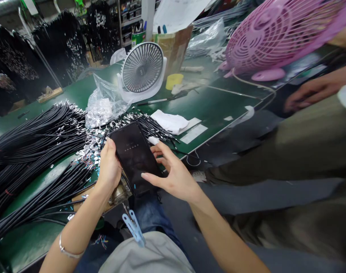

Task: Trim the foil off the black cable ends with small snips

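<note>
A black smartphone (pixel 135 159) is held over the table's near edge, its dark screen facing me with faint marks and a row of small dots. My left hand (pixel 108 167) grips its left side, the thumb along the edge. My right hand (pixel 173 170) is at the right side: the thumb lies over the lower screen and the fingers curl at the edge, with white wrapping on one fingertip. Just beyond the phone lie short black cables (pixel 150 127) with stripped ends. Long bundles of black cable (pixel 33 140) spread to the left, among foil and wire scraps (pixel 90 151).
On the green table (pixel 215 102) stand a small white fan (pixel 143 68), a clear plastic bag (pixel 104 104), yellow tape (pixel 174 80) and white cloth (pixel 169 120). A pink fan (pixel 269 38) is at the right. Another person's hand (pixel 312 91) and legs are close by. A blue clip (pixel 133 226) hangs at my lap.
</note>
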Demonstrator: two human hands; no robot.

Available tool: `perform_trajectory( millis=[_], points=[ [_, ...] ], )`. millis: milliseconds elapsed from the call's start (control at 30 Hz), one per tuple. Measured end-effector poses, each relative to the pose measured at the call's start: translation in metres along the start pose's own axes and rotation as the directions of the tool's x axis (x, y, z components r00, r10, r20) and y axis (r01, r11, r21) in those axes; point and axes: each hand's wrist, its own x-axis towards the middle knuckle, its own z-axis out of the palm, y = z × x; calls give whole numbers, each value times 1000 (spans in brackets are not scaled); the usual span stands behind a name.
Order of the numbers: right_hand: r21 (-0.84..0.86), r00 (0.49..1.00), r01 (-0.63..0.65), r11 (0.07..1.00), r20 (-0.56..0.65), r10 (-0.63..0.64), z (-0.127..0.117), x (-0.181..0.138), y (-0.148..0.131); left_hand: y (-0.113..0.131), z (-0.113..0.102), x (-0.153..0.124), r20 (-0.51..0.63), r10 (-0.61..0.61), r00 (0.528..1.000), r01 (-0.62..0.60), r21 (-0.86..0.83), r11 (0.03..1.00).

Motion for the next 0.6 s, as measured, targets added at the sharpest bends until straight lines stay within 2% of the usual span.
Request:
perform_trajectory(
  millis=[133,367,533,600],
  points=[
    [16,995,46,999,-84,-44,3,-7,6,-1,0,0,-3,14,1000,-14,19,1000],
    [147,989,43,988,-146,-22,7,-15,16,0,-2,1,4,26,1000,-26,59,998],
    [273,990,68,960,-134,-32,7,-15,22,3,1,0,-33,-28,999,30,57,998],
    [283,981,92,955,-190,-38,9,-17,24,5,2,1,-50,-49,998,51,39,998]
  ],
)
